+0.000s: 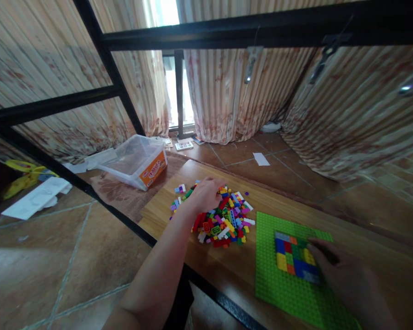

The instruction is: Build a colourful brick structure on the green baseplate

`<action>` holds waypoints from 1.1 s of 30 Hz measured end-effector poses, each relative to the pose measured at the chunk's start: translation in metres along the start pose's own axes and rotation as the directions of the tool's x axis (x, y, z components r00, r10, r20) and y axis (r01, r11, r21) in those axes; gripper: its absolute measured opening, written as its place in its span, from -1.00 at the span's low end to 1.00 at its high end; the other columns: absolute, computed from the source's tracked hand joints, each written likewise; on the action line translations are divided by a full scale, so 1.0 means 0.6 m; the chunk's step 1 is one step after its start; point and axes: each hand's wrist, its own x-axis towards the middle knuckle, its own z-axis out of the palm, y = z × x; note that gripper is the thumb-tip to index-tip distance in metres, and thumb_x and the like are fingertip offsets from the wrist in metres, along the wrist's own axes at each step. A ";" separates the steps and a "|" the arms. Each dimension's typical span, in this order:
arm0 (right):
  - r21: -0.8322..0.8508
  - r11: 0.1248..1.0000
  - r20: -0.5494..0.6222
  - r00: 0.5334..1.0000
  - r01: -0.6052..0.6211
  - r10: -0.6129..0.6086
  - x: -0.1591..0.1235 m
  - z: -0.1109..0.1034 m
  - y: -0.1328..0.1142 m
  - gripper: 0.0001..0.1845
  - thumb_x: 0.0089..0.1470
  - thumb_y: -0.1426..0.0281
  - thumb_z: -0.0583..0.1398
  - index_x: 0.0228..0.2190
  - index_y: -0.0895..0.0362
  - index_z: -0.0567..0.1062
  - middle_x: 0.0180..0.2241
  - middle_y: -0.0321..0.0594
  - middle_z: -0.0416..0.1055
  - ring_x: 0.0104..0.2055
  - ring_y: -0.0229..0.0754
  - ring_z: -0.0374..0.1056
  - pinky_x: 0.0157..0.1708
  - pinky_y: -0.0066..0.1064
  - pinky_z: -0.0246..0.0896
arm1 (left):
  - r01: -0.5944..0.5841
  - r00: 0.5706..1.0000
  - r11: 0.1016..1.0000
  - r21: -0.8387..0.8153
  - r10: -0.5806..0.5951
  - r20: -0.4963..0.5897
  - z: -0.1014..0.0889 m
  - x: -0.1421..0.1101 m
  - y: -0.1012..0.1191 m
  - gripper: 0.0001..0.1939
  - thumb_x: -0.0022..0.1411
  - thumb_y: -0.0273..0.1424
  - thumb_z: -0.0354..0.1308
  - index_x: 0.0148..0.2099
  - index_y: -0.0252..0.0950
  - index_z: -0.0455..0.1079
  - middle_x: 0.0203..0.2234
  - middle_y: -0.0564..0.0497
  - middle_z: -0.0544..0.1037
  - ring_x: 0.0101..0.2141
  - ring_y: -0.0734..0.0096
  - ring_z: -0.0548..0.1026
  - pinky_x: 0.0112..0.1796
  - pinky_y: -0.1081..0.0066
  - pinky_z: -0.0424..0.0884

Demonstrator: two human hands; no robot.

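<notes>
1. Plastic bricks in many colours lie heaped in a pile (pixel 227 222), and the left hand (pixel 209 195) reaches into its far side with fingers bent down. Their tips are hidden, so I cannot tell whether they pinch a brick.
2. Blurred and shadowed, the right hand (pixel 344 270) is at the right side of a flat brick patch (pixel 291 254), its foremost fingertip by the green and yellow bricks. Whether it presses, pinches or merely rests there, I cannot tell.
3. Blue, red, yellow, green, orange and grey bricks make up that patch, which sits on a green baseplate (pixel 266 275) to the right of the pile. A brick pressed down off the studs could seat crooked, and a sideways push might pry its neighbours loose.
4. Nothing visible fastens the baseplate to the wooden table (pixel 220 270), so uneven pressure from the right hand could make it slide.
5. Raking too hard through the pile could scatter bricks over the table's black edge (pixel 223 302) onto the tiled floor (pixel 99 256).
6. Past the table's left end, a clear tub (pixel 127 160) stands on a brown mat (pixel 131 204), probably too far off to catch strays.
</notes>
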 end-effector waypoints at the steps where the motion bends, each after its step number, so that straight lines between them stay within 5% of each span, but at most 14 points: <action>1: 0.004 1.000 0.018 1.000 -0.020 0.020 0.000 0.000 -0.001 -0.51 -0.01 -0.05 0.12 -0.28 -0.02 0.63 -0.42 -0.20 0.61 -0.50 0.00 0.50 -0.54 -0.24 0.37 | -0.004 1.000 1.000 0.010 0.004 0.009 0.004 0.001 0.004 -0.43 0.13 -0.56 0.05 0.20 -0.24 0.36 0.02 -0.08 0.54 0.05 0.15 0.43 0.09 0.21 0.34; 17: 0.060 0.997 0.035 0.998 -0.053 0.051 -0.002 -0.004 -0.015 -0.50 -0.04 -0.04 0.10 -0.27 0.01 0.61 -0.28 -0.18 0.61 -0.39 0.00 0.52 -0.35 -0.19 0.41 | 0.062 0.997 0.997 0.052 -0.064 0.043 -0.007 -0.007 -0.019 -0.51 0.07 -0.58 0.06 0.03 -0.16 0.50 -0.34 0.01 0.63 -0.15 0.15 0.50 0.00 0.13 0.33; 24: 0.040 0.997 0.064 0.996 -0.067 0.064 0.000 -0.001 -0.007 -0.48 -0.03 -0.06 0.09 -0.23 -0.01 0.60 -0.24 -0.18 0.61 -0.36 0.03 0.52 -0.33 -0.14 0.40 | 0.148 0.987 0.985 0.092 -0.142 -0.070 -0.010 -0.002 -0.021 -0.52 0.14 -0.57 0.04 0.09 -0.16 0.47 -0.07 -0.04 0.59 -0.03 0.12 0.47 0.04 0.17 0.33; 29: 0.017 0.998 0.052 0.997 -0.053 0.052 -0.002 0.002 -0.004 -0.48 0.01 -0.05 0.08 -0.21 0.00 0.60 -0.25 -0.17 0.61 -0.41 0.00 0.51 -0.39 -0.19 0.40 | 0.126 0.992 0.981 0.146 -0.123 -0.029 0.012 0.012 -0.012 -0.53 0.21 -0.49 0.03 0.16 -0.20 0.39 0.02 -0.08 0.55 0.01 0.10 0.45 0.04 0.13 0.33; 33: 0.042 0.999 0.046 0.999 -0.026 0.024 -0.003 0.003 -0.002 -0.49 0.02 -0.04 0.09 -0.23 0.01 0.61 -0.25 -0.17 0.61 -0.35 0.02 0.53 -0.36 -0.19 0.41 | 0.107 0.994 0.982 0.155 -0.108 -0.006 0.016 0.014 -0.007 -0.58 0.19 -0.54 -0.01 0.03 -0.16 0.49 0.02 -0.02 0.55 0.01 0.12 0.46 0.03 0.13 0.34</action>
